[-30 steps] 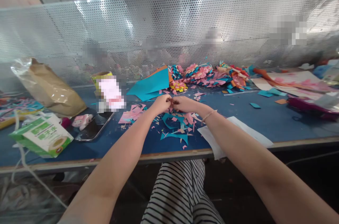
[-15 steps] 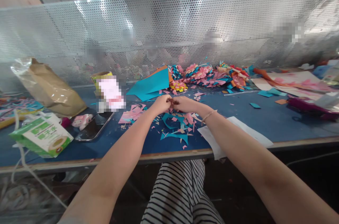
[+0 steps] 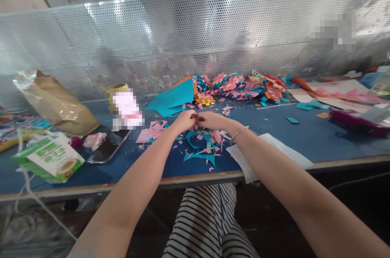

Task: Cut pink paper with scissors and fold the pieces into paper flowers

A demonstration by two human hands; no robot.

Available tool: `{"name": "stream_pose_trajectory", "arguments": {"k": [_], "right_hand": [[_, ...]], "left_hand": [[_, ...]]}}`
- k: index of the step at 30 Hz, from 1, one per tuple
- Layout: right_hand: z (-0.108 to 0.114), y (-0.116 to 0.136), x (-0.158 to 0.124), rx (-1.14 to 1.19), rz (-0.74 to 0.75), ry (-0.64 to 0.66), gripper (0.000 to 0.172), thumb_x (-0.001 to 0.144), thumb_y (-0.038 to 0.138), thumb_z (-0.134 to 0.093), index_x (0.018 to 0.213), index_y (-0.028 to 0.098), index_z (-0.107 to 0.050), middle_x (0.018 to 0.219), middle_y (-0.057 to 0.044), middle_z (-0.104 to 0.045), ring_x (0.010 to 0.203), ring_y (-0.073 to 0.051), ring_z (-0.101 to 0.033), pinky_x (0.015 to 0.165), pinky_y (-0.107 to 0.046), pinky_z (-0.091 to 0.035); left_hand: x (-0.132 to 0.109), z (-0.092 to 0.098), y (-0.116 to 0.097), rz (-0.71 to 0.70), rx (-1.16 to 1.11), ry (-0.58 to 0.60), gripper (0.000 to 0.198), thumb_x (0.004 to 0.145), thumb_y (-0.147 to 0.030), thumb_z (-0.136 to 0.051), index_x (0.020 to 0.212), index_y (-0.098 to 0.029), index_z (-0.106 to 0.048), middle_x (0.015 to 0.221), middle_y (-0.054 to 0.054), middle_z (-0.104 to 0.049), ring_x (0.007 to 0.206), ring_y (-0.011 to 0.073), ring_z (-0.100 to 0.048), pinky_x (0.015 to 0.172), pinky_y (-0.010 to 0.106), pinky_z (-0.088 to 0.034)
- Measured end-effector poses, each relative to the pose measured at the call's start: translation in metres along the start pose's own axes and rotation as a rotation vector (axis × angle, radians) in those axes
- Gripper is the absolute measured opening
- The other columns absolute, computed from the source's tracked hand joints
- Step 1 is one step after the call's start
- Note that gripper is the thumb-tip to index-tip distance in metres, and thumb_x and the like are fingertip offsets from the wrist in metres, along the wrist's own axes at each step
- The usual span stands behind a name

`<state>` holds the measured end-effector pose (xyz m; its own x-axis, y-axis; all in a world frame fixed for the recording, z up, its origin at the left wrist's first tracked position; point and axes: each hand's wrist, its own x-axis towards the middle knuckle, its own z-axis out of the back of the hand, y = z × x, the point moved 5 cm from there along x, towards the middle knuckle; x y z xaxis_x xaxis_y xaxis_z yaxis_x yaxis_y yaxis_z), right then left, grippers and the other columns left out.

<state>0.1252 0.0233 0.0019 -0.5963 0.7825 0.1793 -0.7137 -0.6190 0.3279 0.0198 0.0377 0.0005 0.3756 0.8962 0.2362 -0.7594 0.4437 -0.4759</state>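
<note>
My left hand point(image 3: 187, 120) and my right hand point(image 3: 210, 120) meet over the middle of the blue table point(image 3: 128, 168). The fingers of both are curled in and pinched close together, fingertips darkened. Whatever lies between them is too small or too hidden to make out. Just under and in front of the hands are pink and blue paper scraps point(image 3: 199, 156). Pink paper pieces point(image 3: 150, 133) lie left of my left hand. Behind the hands sit a large blue paper sheet point(image 3: 173, 95) and a heap of folded, colourful paper pieces point(image 3: 234, 87).
On the left stand a brown paper bag point(image 3: 57, 103), a green-and-white box point(image 3: 50, 160), a dark phone point(image 3: 108, 148) and a yellow container point(image 3: 117, 87). White paper point(image 3: 280, 150) lies under my right forearm. A purple item point(image 3: 359, 124) is at right. A perforated metal screen point(image 3: 195, 22) closes the back.
Both hands stay pinched together in almost the same place. The view has shifted very slightly; nothing on the table has visibly moved.
</note>
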Motion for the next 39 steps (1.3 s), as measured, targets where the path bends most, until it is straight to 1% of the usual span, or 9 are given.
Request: {"name": "stream_pose_trajectory", "arguments": {"k": [3, 7, 12, 17, 20, 27, 30, 35, 39], "right_hand": [[0.003, 0.004, -0.002, -0.012, -0.003, 0.001, 0.016, 0.077, 0.02, -0.042, 0.083, 0.014, -0.055, 0.082, -0.008, -0.061, 0.065, -0.012, -0.048, 0.058, -0.023, -0.03], [0.006, 0.009, -0.005, 0.0, -0.003, 0.002, 0.016, 0.077, 0.018, -0.041, 0.083, 0.013, -0.056, 0.081, -0.008, -0.062, 0.065, -0.012, -0.049, 0.058, -0.023, -0.03], [0.004, 0.005, -0.002, -0.003, 0.012, -0.015, 0.015, 0.077, 0.018, -0.042, 0.082, 0.013, -0.055, 0.08, -0.007, -0.061, 0.066, -0.012, -0.048, 0.058, -0.022, -0.031], [0.001, 0.0, 0.001, 0.031, 0.026, -0.036, 0.014, 0.076, 0.017, -0.043, 0.082, 0.014, -0.055, 0.08, -0.006, -0.061, 0.068, -0.012, -0.049, 0.06, -0.022, -0.032], [0.0, -0.001, 0.001, 0.062, 0.017, -0.048, 0.012, 0.075, 0.015, -0.044, 0.081, 0.014, -0.055, 0.08, -0.005, -0.06, 0.068, -0.011, -0.049, 0.061, -0.021, -0.032], [0.001, -0.007, 0.004, 0.018, -0.004, -0.125, 0.01, 0.077, 0.018, -0.043, 0.077, 0.014, -0.052, 0.072, -0.002, -0.054, 0.062, -0.01, -0.042, 0.057, -0.021, -0.029], [0.001, -0.009, 0.004, 0.004, -0.016, -0.14, 0.01, 0.077, 0.018, -0.042, 0.076, 0.015, -0.052, 0.071, -0.002, -0.052, 0.061, -0.01, -0.04, 0.056, -0.022, -0.028], [0.003, -0.013, 0.004, 0.009, -0.045, -0.19, 0.012, 0.077, 0.021, -0.04, 0.073, 0.016, -0.05, 0.068, -0.001, -0.051, 0.06, -0.011, -0.041, 0.055, -0.022, -0.026], [0.006, -0.016, 0.005, 0.017, -0.08, -0.246, 0.009, 0.075, 0.018, -0.041, 0.073, 0.016, -0.049, 0.068, -0.002, -0.051, 0.06, -0.011, -0.042, 0.055, -0.022, -0.027]], "left_hand": [[-0.001, 0.0, 0.001, 0.017, -0.026, 0.005, 0.024, 0.07, -0.011, -0.041, 0.085, -0.015, -0.059, 0.075, 0.005, -0.064, 0.066, 0.0142, -0.06, 0.061, 0.024, -0.045], [-0.001, 0.0, 0.001, 0.049, -0.043, 0.016, 0.023, 0.071, -0.012, -0.041, 0.087, -0.016, -0.058, 0.076, 0.005, -0.063, 0.063, 0.0136, -0.06, 0.057, 0.023, -0.044], [0.0, 0.003, -0.001, -0.001, 0.004, -0.016, 0.024, 0.071, -0.011, -0.04, 0.085, -0.015, -0.059, 0.08, 0.006, -0.064, 0.067, 0.0146, -0.059, 0.06, 0.024, -0.044], [0.001, 0.002, -0.001, -0.007, 0.021, -0.007, 0.027, 0.07, -0.009, -0.04, 0.087, -0.015, -0.061, 0.08, 0.005, -0.065, 0.07, 0.0147, -0.058, 0.062, 0.024, -0.043], [0.001, 0.003, -0.003, -0.011, 0.039, -0.021, 0.027, 0.069, -0.009, -0.041, 0.086, -0.015, -0.062, 0.082, 0.005, -0.065, 0.073, 0.015, -0.057, 0.064, 0.024, -0.042], [0.002, 0.007, -0.005, -0.032, 0.045, -0.063, 0.019, 0.075, -0.017, -0.044, 0.083, -0.014, -0.062, 0.082, 0.007, -0.065, 0.076, 0.0166, -0.057, 0.069, 0.026, -0.042], [0.002, 0.008, -0.004, -0.017, 0.047, -0.071, 0.017, 0.075, -0.018, -0.045, 0.08, -0.015, -0.061, 0.082, 0.007, -0.065, 0.076, 0.0172, -0.057, 0.071, 0.027, -0.043], [0.002, 0.007, -0.001, 0.005, 0.0, -0.082, 0.014, 0.074, -0.017, -0.045, 0.074, -0.015, -0.059, 0.076, 0.006, -0.064, 0.074, 0.0169, -0.059, 0.067, 0.026, -0.044], [0.003, 0.009, 0.001, 0.027, -0.028, -0.107, 0.012, 0.07, -0.012, -0.046, 0.071, -0.016, -0.057, 0.071, 0.005, -0.063, 0.071, 0.0166, -0.059, 0.065, 0.026, -0.044]]}}
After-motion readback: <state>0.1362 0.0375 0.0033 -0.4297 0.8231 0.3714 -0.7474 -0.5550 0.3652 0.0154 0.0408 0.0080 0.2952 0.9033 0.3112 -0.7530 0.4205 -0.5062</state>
